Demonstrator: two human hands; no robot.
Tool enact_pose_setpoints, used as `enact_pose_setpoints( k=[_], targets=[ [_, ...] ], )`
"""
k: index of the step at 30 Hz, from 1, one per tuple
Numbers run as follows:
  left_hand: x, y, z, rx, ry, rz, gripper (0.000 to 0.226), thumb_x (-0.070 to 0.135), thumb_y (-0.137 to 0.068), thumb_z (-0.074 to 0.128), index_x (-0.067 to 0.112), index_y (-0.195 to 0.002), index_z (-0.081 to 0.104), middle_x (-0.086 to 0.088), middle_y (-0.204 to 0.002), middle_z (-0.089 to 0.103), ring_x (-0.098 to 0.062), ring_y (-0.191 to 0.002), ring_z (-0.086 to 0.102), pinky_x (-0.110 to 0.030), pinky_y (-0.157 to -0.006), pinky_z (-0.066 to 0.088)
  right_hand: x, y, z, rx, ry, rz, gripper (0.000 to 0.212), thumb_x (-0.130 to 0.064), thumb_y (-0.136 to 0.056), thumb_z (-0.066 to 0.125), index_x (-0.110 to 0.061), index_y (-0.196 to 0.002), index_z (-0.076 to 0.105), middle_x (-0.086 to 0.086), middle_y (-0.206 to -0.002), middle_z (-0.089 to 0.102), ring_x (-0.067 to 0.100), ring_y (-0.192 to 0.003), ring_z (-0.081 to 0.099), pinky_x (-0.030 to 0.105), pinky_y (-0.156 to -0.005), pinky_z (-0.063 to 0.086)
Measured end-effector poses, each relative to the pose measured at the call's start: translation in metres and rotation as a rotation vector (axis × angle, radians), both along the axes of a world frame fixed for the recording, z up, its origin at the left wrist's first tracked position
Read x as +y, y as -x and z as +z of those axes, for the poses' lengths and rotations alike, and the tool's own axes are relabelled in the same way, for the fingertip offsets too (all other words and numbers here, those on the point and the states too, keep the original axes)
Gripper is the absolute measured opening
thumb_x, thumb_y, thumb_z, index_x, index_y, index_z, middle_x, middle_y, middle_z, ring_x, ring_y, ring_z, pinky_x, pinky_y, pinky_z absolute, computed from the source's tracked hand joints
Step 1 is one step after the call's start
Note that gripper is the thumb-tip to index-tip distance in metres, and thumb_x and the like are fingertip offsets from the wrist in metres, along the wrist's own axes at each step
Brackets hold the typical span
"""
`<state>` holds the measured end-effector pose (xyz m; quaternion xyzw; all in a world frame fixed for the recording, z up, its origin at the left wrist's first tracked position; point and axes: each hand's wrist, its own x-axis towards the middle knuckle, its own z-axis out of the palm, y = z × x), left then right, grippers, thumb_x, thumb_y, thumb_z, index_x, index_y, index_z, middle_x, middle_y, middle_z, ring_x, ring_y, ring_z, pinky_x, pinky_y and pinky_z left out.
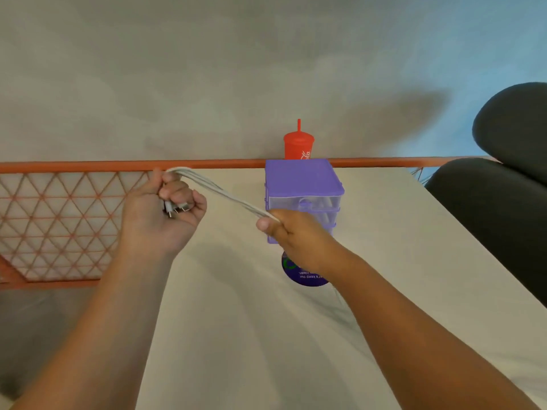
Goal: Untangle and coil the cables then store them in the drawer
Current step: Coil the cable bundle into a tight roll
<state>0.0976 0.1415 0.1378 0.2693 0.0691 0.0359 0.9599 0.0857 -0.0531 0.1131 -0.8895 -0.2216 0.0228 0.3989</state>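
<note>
Right now I am gripping a bundle of white cables (225, 194) in both hands, which are well apart, with the strands stretching between them above the table (236, 335). My left hand (165, 214) is curling round one end of the bundle — the strands are looping over the top of my fingers, and several metal-tipped connectors (177, 209) are poking out into my palm. My right hand (291, 235) is pinching the strands between thumb and fingers, lower than the left, so the cables are sloping down toward it. How many cables there are I cannot tell.

Just behind my right hand the purple drawer unit (302, 184) is standing on the table, its clear drawer fronts facing me and partly hidden by my knuckles. Beyond it a red cup (299, 147) with a straw is standing upright. Under my right wrist a round purple sticker (309, 278) is lying flat. Out past my left hand an orange mesh panel (59, 214) is running along the side — and well off to the right of my right hand a dark chair (503, 196) is sitting.
</note>
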Motion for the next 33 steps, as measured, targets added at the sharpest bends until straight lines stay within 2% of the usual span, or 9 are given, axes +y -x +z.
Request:
enact_pose_setpoints(
  k=[5, 11, 14, 16, 19, 21, 25, 29, 33],
  targets=[
    [-0.007, -0.009, -0.018, -0.106, 0.043, 0.025, 0.057, 0.030, -0.098, 0.035, 0.016, -0.045, 0.049, 0.009, -0.041, 0.033, -0.004, -0.035, 0.034, -0.019, -0.062, 0.037, -0.034, -0.010, -0.029, 0.003, -0.161, 0.090, 0.040, -0.041, -0.094, 0.032, -0.018, -0.065, 0.047, -0.014, -0.050, 0.044, 0.002, -0.050, 0.039, 0.012, -0.057, 0.034],
    [-0.025, 0.031, -0.035, -0.210, 0.081, 0.054, 0.042, 0.034, -0.097, 0.036, 0.018, -0.060, 0.048, 0.010, -0.047, 0.040, -0.003, -0.042, 0.045, -0.021, -0.066, 0.041, -0.047, 0.016, -0.048, -0.059, -0.155, 0.106, 0.031, -0.034, -0.098, 0.033, -0.021, -0.082, 0.056, -0.008, -0.059, 0.039, 0.001, -0.049, 0.037, 0.009, -0.053, 0.032],
    [-0.028, 0.058, -0.029, -0.271, 0.047, 0.103, 0.040, 0.033, -0.099, 0.032, 0.018, -0.066, 0.051, 0.010, -0.066, 0.059, -0.007, -0.061, 0.061, -0.022, -0.067, 0.043, -0.064, 0.036, -0.052, 0.076, -0.177, 0.108, 0.030, -0.034, -0.099, 0.034, -0.020, -0.101, 0.060, -0.009, -0.058, 0.036, 0.003, -0.049, 0.035, 0.014, -0.050, 0.032],
    [-0.028, 0.075, -0.021, -0.299, 0.000, 0.140, 0.041, 0.031, -0.100, 0.028, 0.017, -0.068, 0.050, 0.009, -0.080, 0.070, -0.009, -0.075, 0.067, -0.022, -0.068, 0.044, -0.078, 0.049, -0.052, 0.148, -0.161, 0.102, 0.030, -0.032, -0.100, 0.034, -0.016, -0.098, 0.060, -0.011, -0.052, 0.037, 0.005, -0.046, 0.034, 0.019, -0.049, 0.032],
    [-0.033, 0.100, -0.011, -0.303, -0.023, 0.166, 0.045, 0.032, -0.101, 0.024, 0.017, -0.066, 0.048, 0.006, -0.088, 0.074, -0.011, -0.091, 0.066, -0.024, -0.070, 0.045, -0.093, 0.066, -0.049, 0.095, -0.044, 0.013, 0.031, -0.026, -0.101, 0.034, -0.019, -0.080, 0.055, -0.008, -0.056, 0.040, 0.009, -0.051, 0.035, 0.020, -0.049, 0.031],
    [-0.040, 0.116, -0.005, -0.286, -0.072, 0.167, 0.045, 0.033, -0.102, 0.021, 0.018, -0.067, 0.046, 0.007, -0.088, 0.074, -0.009, -0.097, 0.064, -0.023, -0.069, 0.048, -0.102, 0.078, -0.048, -0.072, 0.067, -0.071, 0.034, -0.028, -0.101, 0.032, -0.021, -0.071, 0.046, -0.003, -0.064, 0.045, 0.013, -0.059, 0.039, 0.024, -0.054, 0.032],
    [-0.056, 0.147, 0.010, -0.307, -0.110, 0.161, 0.044, 0.033, -0.102, 0.022, 0.020, -0.068, 0.045, 0.008, -0.087, 0.075, -0.008, -0.098, 0.063, -0.024, -0.071, 0.047, -0.117, 0.104, -0.038, -0.385, 0.261, -0.160, 0.028, -0.036, -0.100, 0.027, -0.021, -0.083, 0.043, 0.006, -0.087, 0.059, 0.025, -0.079, 0.051, 0.032, -0.067, 0.040],
    [-0.046, 0.175, 0.026, -0.319, -0.047, 0.238, 0.044, 0.032, -0.102, 0.022, 0.019, -0.066, 0.045, 0.006, -0.081, 0.074, -0.009, -0.091, 0.063, -0.021, -0.068, 0.044, -0.141, 0.132, -0.031, -0.404, 0.369, -0.123, 0.029, -0.047, -0.097, 0.029, -0.034, -0.071, 0.034, -0.009, -0.068, 0.045, 0.017, -0.066, 0.044, 0.026, -0.056, 0.033],
    [-0.045, 0.194, 0.023, -0.246, -0.079, 0.258, 0.043, 0.031, -0.102, 0.020, 0.020, -0.067, 0.043, 0.007, -0.078, 0.074, -0.008, -0.091, 0.063, -0.021, -0.065, 0.043, -0.165, 0.149, -0.040, -0.463, 0.521, -0.201, 0.046, -0.062, -0.083, 0.015, -0.024, -0.088, 0.041, -0.002, -0.075, 0.053, 0.019, -0.071, 0.054, 0.039, -0.069, 0.049]
  ],
)
